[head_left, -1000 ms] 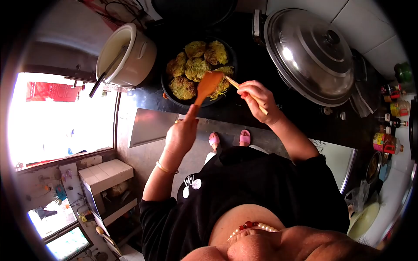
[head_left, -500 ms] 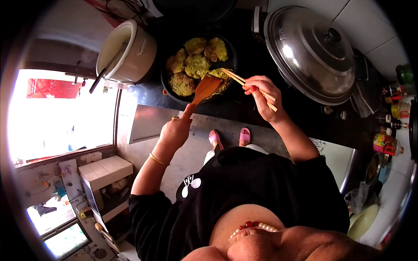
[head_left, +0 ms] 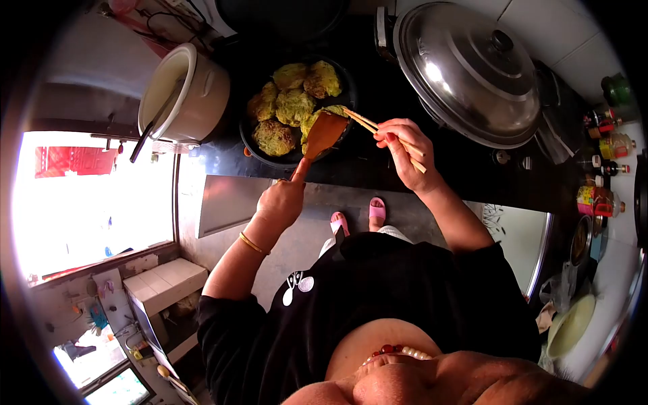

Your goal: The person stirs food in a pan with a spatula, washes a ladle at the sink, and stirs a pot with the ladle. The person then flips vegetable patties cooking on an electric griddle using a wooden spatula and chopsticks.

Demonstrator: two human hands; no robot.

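Several browned, greenish patties point(head_left: 294, 106) lie in a round black frying pan point(head_left: 270, 159). My left hand point(head_left: 281, 200) is closed around the handle of a wooden spatula point(head_left: 325, 133). The spatula's blade is over the pan's near right side and partly covers one patty point(head_left: 309, 124). My right hand point(head_left: 407, 152) grips a pair of chopsticks point(head_left: 362, 120), their tips at that patty's right end beside the blade. Whether the tips pinch the patty, I cannot tell.
A cream enamel pot point(head_left: 211, 101) with a long-handled utensil in it stands left of the pan. To the right is a large pot with a domed metal lid point(head_left: 466, 74). Several bottles point(head_left: 601, 201) line the far right. Pink slippers point(head_left: 377, 208) show on the floor below the counter.
The spatula blade has turned and shifted against the near right patty, and the chopstick tips remain beside it. The whole view has shifted slightly, moving the pan and pots up-left or left in frame.
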